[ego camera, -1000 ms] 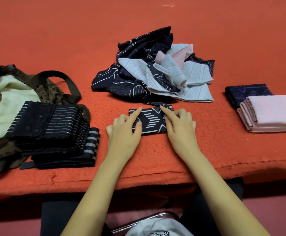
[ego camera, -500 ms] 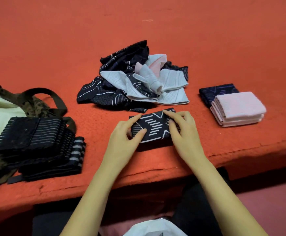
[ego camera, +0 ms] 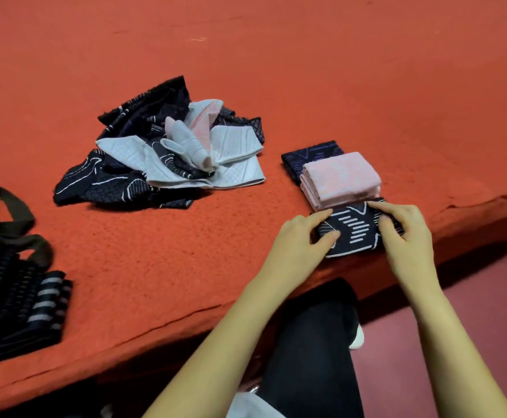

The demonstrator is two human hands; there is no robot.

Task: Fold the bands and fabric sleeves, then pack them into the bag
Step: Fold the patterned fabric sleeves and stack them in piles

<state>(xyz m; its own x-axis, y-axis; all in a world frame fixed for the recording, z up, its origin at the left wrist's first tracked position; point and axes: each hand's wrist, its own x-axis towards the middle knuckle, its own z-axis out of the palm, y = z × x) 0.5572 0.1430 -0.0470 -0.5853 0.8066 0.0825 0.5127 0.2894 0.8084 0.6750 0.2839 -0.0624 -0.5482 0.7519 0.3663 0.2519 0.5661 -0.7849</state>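
Observation:
A folded black sleeve with white lines (ego camera: 355, 233) is held between both hands just in front of the folded pink stack (ego camera: 341, 179). My left hand (ego camera: 300, 245) pinches its left end and my right hand (ego camera: 406, 233) grips its right end. A dark folded piece (ego camera: 309, 155) lies under and behind the pink stack. An unfolded heap of black, grey and pink sleeves (ego camera: 167, 152) lies in the middle. Folded black striped bands (ego camera: 17, 300) sit at the left on the bag (ego camera: 5, 215), of which only straps show.
Everything lies on an orange felt-covered table (ego camera: 306, 70) whose front edge runs diagonally just below my hands. Beneath it are dark trousers (ego camera: 312, 351) and a reddish floor (ego camera: 487, 297).
Both hands have carried the folded black sleeve from the middle of the table to the right, up against the pink stack. The view has turned right, pushing the bag to the frame edge.

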